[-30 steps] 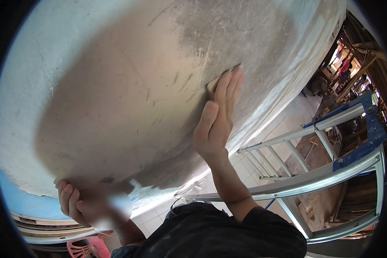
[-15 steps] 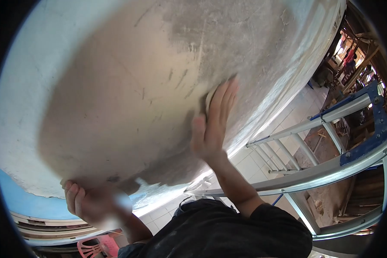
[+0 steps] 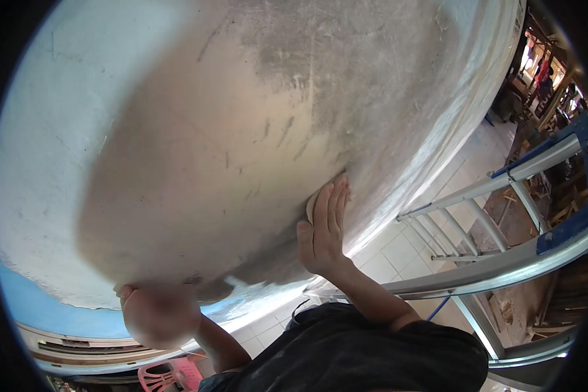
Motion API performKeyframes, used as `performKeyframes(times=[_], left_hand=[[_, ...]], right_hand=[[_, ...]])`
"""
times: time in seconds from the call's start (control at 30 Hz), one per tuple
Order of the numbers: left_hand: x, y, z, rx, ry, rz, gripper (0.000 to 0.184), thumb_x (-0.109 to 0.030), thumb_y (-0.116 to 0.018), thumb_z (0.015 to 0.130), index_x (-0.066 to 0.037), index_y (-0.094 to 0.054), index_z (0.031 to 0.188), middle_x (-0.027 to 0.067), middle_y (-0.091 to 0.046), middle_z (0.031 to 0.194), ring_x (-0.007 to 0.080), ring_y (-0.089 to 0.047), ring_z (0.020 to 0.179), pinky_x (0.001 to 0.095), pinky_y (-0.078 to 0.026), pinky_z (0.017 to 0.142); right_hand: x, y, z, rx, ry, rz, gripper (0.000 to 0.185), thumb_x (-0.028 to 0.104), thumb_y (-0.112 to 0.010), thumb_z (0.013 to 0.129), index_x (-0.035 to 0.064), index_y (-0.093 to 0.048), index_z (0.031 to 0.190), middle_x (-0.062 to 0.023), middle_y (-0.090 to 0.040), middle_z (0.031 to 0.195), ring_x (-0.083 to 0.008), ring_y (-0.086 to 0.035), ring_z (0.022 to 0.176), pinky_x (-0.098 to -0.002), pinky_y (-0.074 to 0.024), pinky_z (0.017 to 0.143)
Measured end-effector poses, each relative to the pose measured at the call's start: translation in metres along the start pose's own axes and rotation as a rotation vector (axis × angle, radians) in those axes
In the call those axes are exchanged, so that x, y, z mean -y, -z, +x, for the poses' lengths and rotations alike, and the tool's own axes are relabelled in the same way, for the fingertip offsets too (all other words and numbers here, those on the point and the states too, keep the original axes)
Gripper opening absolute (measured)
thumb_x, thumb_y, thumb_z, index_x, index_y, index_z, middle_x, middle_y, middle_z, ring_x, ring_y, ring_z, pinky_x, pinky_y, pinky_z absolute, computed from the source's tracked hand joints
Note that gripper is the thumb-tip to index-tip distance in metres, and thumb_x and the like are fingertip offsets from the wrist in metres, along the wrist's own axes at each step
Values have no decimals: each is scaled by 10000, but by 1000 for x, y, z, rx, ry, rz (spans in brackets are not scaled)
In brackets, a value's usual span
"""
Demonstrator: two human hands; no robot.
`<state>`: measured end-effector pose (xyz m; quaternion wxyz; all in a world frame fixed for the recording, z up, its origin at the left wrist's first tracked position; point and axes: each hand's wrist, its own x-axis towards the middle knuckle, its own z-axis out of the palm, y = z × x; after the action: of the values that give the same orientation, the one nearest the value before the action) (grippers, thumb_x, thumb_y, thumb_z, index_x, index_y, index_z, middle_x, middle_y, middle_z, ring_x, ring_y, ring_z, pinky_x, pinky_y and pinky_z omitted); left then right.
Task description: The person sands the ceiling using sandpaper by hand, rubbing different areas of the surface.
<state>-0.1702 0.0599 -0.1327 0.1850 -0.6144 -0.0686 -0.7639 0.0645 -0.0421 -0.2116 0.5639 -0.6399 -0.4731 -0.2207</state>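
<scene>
A large pale wall (image 3: 176, 150) with grey patches and short dark scuffs fills the view before me. My right hand (image 3: 325, 225) presses its fingers, close together, against this wall over a thin piece of folded sandpaper (image 3: 312, 204). Only the sandpaper's pale edge shows beside the fingers; the rest is hidden under the hand. Lower left, my left hand (image 3: 162, 315) is at the border between the pale surface and a blue painted area (image 3: 65, 307). A blur covers most of it, so its fingers and anything in them cannot be made out.
An aluminium ladder (image 3: 490, 281) with blue fittings stands close on my right. White floor tiles (image 3: 398, 251) show below. A pink plastic chair (image 3: 170, 374) is at the lower left. Timber and clutter (image 3: 555, 85) lie in the background at right.
My right hand has slid down the wall with the sandpaper. The whole view has shifted slightly; my left hand stays near the wall's lower left border, its fingers less visible now.
</scene>
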Motion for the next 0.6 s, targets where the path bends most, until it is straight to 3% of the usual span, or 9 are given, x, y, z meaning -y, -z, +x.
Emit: performKeyframes(times=[0.07, 0.17, 0.27, 0.37, 0.47, 0.6], left_hand=[[0, -3, 0, -18, -9, 1, 268, -75, -340, 827, 61, -570, 844, 185, -577, 924, 328, -591, 915, 484, -487, 866], [-1, -2, 1, -5, -9, 7, 269, -79, -344, 823, 66, -570, 838, 186, -575, 911, 321, -586, 887, 477, -488, 857], [-5, -5, 3, -1, 0, 37, 267, -83, -348, 820, 68, -568, 829, 186, -571, 898, 313, -578, 859, 468, -488, 848], [-7, -9, 3, -24, 4, 42, 264, -88, -354, 820, 65, -569, 814, 186, -570, 886, 305, -575, 854, 463, -485, 851], [-13, -10, 3, -14, 27, 71, 256, -89, -372, 827, 61, -578, 802, 186, -576, 874, 307, -584, 863, 466, -483, 861], [-9, -6, 2, -10, 8, 113, 253, -93, -379, 829, 62, -576, 795, 186, -579, 870, 327, -599, 868, 478, -507, 847]], right_hand=[[-8, 1, -5, 7, 40, -69, 613, 307, -310, 968, -131, -226, 1389, -364, -148, 1449, -513, -74, 1364, -586, -35, 1085], [-3, 30, 56, -67, 12, 7, 628, 275, -295, 976, -166, -129, 1391, -371, -70, 1459, -515, -27, 1366, -564, -21, 1097], [1, 21, 56, -207, -22, 16, 539, 247, -292, 980, -121, -283, 1373, -348, -206, 1441, -494, -140, 1362, -573, -71, 1093], [9, 7, 0, -48, -44, 44, 510, 229, -333, 976, -112, -332, 1355, -324, -255, 1435, -482, -182, 1357, -574, -90, 1090], [-4, 5, 1, -76, 61, -45, 489, 204, -406, 955, -100, -375, 1337, -305, -296, 1426, -467, -215, 1353, -575, -112, 1087], [10, 30, 58, -171, 39, 19, 482, 186, -464, 926, -70, -406, 1330, -288, -322, 1420, -458, -241, 1345, -579, -134, 1085]])
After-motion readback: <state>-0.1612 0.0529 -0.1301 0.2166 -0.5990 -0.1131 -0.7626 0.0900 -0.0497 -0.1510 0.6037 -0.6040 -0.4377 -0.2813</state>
